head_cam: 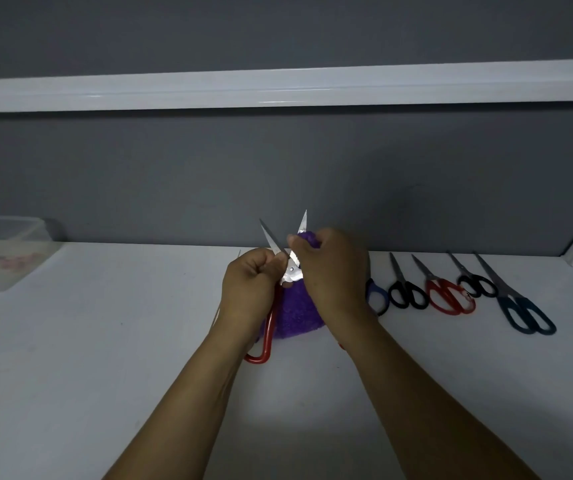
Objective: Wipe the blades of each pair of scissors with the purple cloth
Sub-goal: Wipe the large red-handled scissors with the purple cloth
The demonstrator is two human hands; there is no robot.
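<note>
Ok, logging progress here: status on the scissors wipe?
Left hand grips open red scissors. Right hand holds purple cloth on one blade. Nothing in the way.

At frame centre, the left grip [248,289] holds red-handled scissors [290,273], blades spread and pointing up. The right grip [333,271] pinches the purple cloth [295,313] around one blade. Five more scissors [449,297] lie in a row at right on the white counter [105,341].

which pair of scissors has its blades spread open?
The red-handled pair gripped by the left hand, its blades in a V against the purple cloth. The pairs lying on the table show closed blades.
</note>
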